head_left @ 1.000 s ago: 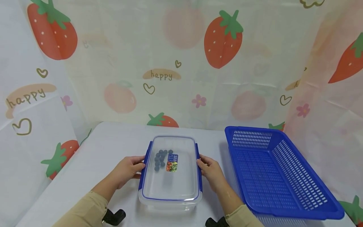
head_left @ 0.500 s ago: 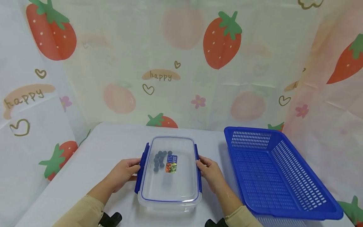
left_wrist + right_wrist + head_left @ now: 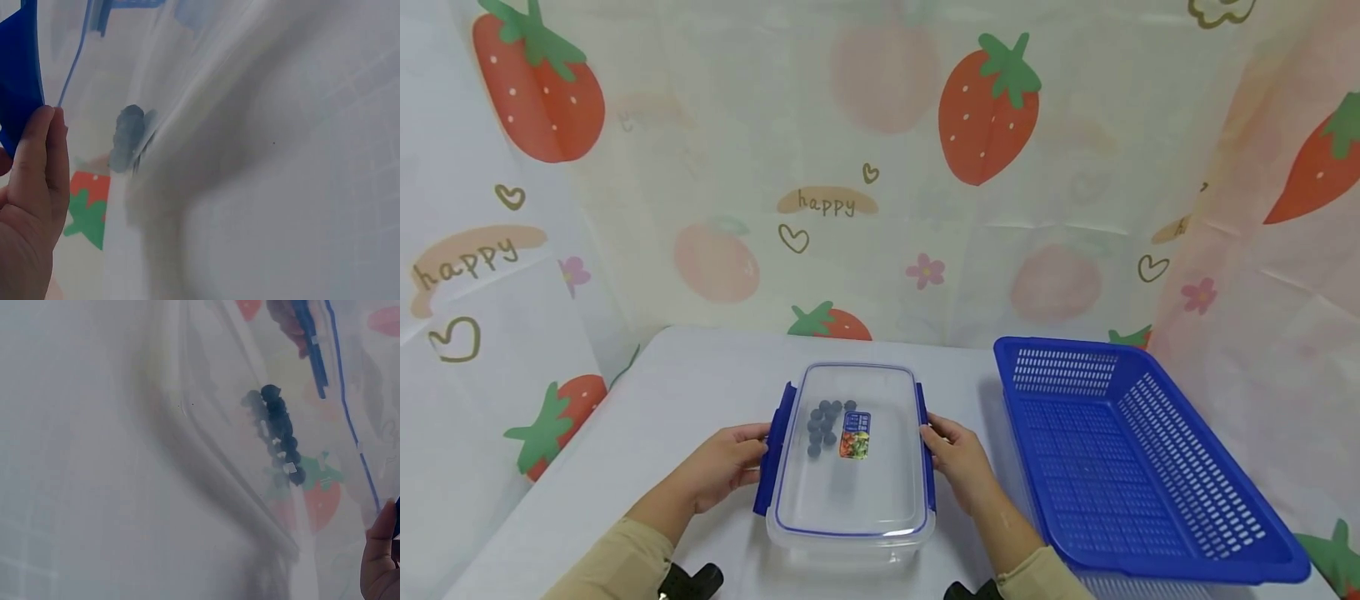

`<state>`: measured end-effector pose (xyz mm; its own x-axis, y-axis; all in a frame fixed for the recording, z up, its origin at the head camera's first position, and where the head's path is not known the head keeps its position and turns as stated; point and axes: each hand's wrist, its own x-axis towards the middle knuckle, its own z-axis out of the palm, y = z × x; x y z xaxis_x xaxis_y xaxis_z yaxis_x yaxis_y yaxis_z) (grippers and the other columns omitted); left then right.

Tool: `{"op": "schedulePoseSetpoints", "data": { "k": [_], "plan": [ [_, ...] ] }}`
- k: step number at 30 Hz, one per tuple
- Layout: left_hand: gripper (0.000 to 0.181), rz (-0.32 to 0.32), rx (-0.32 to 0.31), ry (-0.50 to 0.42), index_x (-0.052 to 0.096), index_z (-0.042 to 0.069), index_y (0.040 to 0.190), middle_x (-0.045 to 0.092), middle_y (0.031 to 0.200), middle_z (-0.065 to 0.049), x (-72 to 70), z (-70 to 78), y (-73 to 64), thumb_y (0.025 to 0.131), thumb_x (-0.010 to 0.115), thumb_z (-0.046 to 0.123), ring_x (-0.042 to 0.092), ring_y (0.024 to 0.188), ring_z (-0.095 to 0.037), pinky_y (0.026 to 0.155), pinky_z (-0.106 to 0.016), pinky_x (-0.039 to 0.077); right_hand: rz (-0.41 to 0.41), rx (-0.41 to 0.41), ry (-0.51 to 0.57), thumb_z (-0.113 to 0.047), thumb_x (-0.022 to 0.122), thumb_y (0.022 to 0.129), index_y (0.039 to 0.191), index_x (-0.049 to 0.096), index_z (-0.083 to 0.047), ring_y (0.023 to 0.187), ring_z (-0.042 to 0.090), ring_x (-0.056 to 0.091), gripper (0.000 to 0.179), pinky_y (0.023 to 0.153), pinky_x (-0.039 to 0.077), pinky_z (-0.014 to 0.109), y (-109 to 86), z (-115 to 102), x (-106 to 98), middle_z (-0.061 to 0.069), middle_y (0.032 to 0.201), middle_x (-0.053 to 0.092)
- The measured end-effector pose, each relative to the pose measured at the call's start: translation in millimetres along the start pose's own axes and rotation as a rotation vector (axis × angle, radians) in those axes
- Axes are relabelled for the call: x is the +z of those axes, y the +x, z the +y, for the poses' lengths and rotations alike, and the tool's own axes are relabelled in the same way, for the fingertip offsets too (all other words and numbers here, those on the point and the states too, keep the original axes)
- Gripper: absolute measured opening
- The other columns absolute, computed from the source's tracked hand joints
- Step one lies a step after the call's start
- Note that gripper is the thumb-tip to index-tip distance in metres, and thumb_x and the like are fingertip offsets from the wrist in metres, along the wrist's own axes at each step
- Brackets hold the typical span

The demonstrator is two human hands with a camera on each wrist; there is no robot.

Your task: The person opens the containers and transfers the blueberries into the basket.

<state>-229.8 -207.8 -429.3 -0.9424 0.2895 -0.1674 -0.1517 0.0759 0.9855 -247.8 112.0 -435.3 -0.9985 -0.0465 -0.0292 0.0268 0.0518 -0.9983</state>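
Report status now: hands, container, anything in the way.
Left hand pinches outward-angled left latch; right hand at right latch. Clear container lidded, dark berries inside. Blue basket off to right, not between hands and container.

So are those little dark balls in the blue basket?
No, the dark balls lie inside the clear container, seen through its lid.
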Motion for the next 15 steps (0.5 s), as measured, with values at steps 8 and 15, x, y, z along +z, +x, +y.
{"op": "schedulePoseSetpoints", "data": {
  "k": [8,15],
  "plan": [
    [0.047,0.055,-0.061,-0.022,0.036,-0.002,0.137,0.064,0.101,-0.010,-2.2,-4.1,3.8,0.092,0.045,0.003,0.063,0.086,-0.018,0.077,-0.031,0.052,-0.006,0.004,-0.003,-0.017,0.054,0.093,0.130,0.046,0.006,0.086,0.015,0.060,0.044,0.076,0.052,0.031,-1.0,0,0,0.019,0.114,0.058],
    [0.046,0.104,-0.074,-0.002,0.041,-0.003,0.134,0.062,0.102,-0.012,6.0,-4.6,11.4,0.089,0.046,-0.002,0.062,0.086,-0.019,0.078,-0.033,0.052,-0.006,0.010,0.023,-0.021,0.053,0.094,0.127,0.048,0.008,0.085,0.015,0.061,0.044,0.076,0.052,0.032,-2.2,3,-1,0.020,0.113,0.059]
  ]
}}
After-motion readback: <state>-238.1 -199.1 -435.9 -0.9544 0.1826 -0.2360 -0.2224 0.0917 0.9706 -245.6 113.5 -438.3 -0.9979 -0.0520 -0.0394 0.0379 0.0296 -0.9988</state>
